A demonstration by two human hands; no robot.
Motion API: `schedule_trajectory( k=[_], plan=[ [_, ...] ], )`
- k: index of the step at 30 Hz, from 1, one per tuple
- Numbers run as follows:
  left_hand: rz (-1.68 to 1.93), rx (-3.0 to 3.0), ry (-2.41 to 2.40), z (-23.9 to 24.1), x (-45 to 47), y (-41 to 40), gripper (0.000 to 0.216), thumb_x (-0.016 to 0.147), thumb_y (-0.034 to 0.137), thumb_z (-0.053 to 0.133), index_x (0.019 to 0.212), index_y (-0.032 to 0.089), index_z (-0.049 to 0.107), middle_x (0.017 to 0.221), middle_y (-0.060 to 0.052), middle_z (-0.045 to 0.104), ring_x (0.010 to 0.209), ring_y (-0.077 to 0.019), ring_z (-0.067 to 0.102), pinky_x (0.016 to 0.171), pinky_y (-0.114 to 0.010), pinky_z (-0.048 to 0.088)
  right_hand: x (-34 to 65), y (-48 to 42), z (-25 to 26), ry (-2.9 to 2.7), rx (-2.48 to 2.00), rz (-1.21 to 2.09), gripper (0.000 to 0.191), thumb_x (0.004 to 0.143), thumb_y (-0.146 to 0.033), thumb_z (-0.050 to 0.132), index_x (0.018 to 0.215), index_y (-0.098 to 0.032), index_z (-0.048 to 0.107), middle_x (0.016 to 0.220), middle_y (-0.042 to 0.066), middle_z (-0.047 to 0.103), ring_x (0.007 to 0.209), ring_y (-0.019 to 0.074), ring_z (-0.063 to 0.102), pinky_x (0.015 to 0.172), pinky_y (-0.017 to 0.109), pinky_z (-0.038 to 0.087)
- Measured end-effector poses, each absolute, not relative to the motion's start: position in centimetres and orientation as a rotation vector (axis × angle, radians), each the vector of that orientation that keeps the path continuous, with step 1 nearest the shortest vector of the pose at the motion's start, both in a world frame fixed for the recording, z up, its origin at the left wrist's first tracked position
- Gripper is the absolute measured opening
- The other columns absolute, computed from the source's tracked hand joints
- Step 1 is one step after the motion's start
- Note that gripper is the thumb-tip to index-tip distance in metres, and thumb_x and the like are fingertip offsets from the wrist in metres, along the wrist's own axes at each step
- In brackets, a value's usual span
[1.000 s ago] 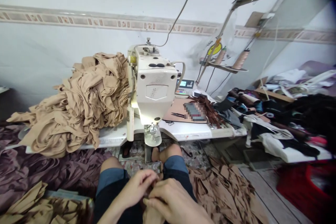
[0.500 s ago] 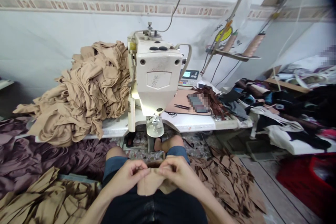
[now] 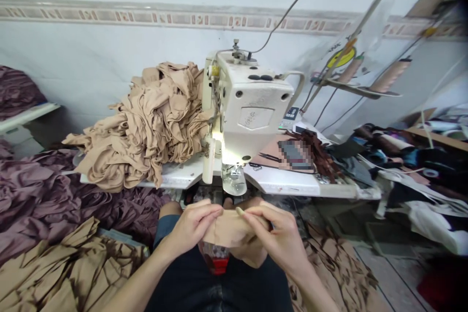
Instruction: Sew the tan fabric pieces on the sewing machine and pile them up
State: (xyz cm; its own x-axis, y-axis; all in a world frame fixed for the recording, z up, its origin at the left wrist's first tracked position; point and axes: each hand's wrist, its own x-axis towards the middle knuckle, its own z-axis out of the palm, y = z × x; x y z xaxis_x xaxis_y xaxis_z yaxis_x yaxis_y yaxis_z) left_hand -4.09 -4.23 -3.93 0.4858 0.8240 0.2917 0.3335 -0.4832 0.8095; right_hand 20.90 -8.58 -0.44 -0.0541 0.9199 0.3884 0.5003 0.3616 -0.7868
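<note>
Above my lap, a tan piece of fabric [image 3: 232, 231] is stretched between both hands, its lower part hanging in folds. My left hand [image 3: 193, 224] is closed, thumb and fingers pinching the upper left edge of the cloth. With its fingertips, my right hand [image 3: 276, 231] pinches the upper right edge, and some cloth bunches under the palm. Just beyond the hands stands a white sewing machine [image 3: 256, 112]. Its lit needle area and rounded metal arm end [image 3: 234, 183] face me, apart from the fabric.
A heap of tan fabric pieces [image 3: 146, 122] lies left of the machine on the white table [image 3: 285, 183]. Scissors [image 3: 268, 157] rest on the right. Thread cones [image 3: 391, 75] stand on a rack. Fabric piles [image 3: 54, 268] lie low at left, with more brown cloth [image 3: 336, 268] at right.
Both hands have risen toward the machine and moved apart, spreading the fabric wider. The view has turned left, so the machine sits farther right in the picture.
</note>
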Motion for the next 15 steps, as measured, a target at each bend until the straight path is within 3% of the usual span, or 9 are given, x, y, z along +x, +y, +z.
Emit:
schedule_trajectory(
  k=[4,9,15],
  plan=[
    [0.941,2.036,0.931,-3.7,-3.5,-4.2,0.034,0.112,0.031,0.052,0.105,0.018,0.083,0.092,-0.009,0.078,0.084,-0.0221,0.071,0.078,-0.029,0.053,21.3,-8.0,-0.3,-1.734,-1.308,0.542,0.030,0.103,-0.035,0.066,0.081,-0.020,0.080,0.074,0.005,0.074,0.067,0.0197,0.066,0.065,0.031,0.047],
    [0.971,1.970,0.978,-4.6,-3.7,-4.4,0.031,0.109,0.033,0.060,0.127,0.020,0.082,0.083,-0.005,0.077,0.073,-0.0182,0.068,0.072,-0.026,0.054,21.7,-7.9,-0.8,-1.727,-1.314,0.611,0.028,0.102,-0.033,0.069,0.079,-0.021,0.079,0.073,0.003,0.075,0.068,0.0195,0.067,0.066,0.030,0.046],
    [0.995,2.159,0.935,-5.5,-3.9,-4.3,0.035,0.113,0.031,0.050,0.119,0.019,0.083,0.083,-0.007,0.070,0.074,-0.0192,0.066,0.069,-0.027,0.050,21.2,-8.6,-1.0,-1.683,-1.284,0.506,0.031,0.103,-0.034,0.069,0.078,-0.020,0.079,0.067,0.002,0.070,0.061,0.0171,0.063,0.061,0.029,0.044]
  ],
)
